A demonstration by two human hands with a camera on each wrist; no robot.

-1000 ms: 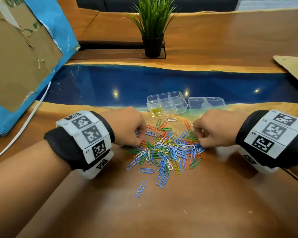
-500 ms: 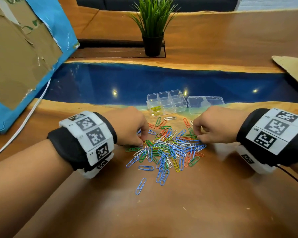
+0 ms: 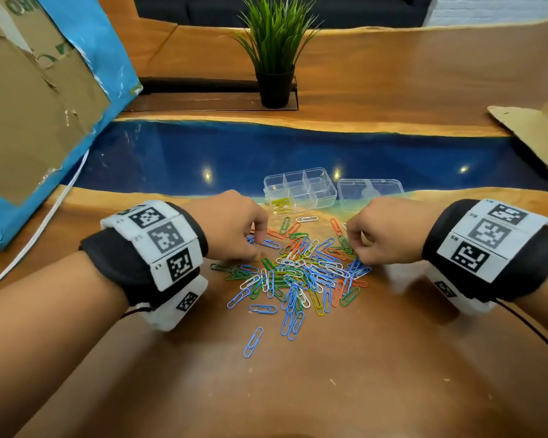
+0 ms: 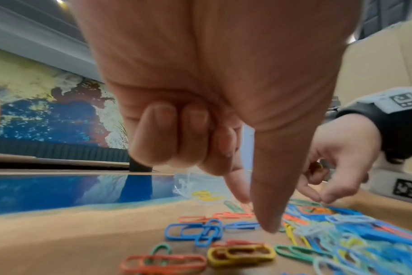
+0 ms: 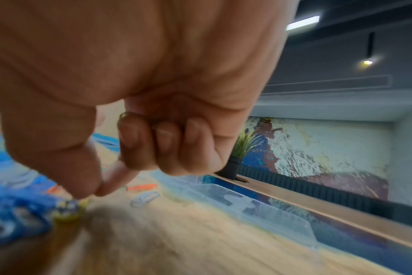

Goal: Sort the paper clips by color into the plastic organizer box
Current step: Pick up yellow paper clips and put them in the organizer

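— Where do the clips (image 3: 301,273) lie?
— In a loose heap on the wooden table, blue, green, red, white and yellow all mixed and overlapping. One blue clip (image 3: 253,342) lies apart on the near side of the heap.

— And the box (image 3: 299,191)?
— It is clear plastic, divided into small compartments, open, just beyond the heap. Yellow clips (image 3: 281,205) sit in its near-left compartment. Its clear lid (image 3: 371,193) lies flat, just to its right.
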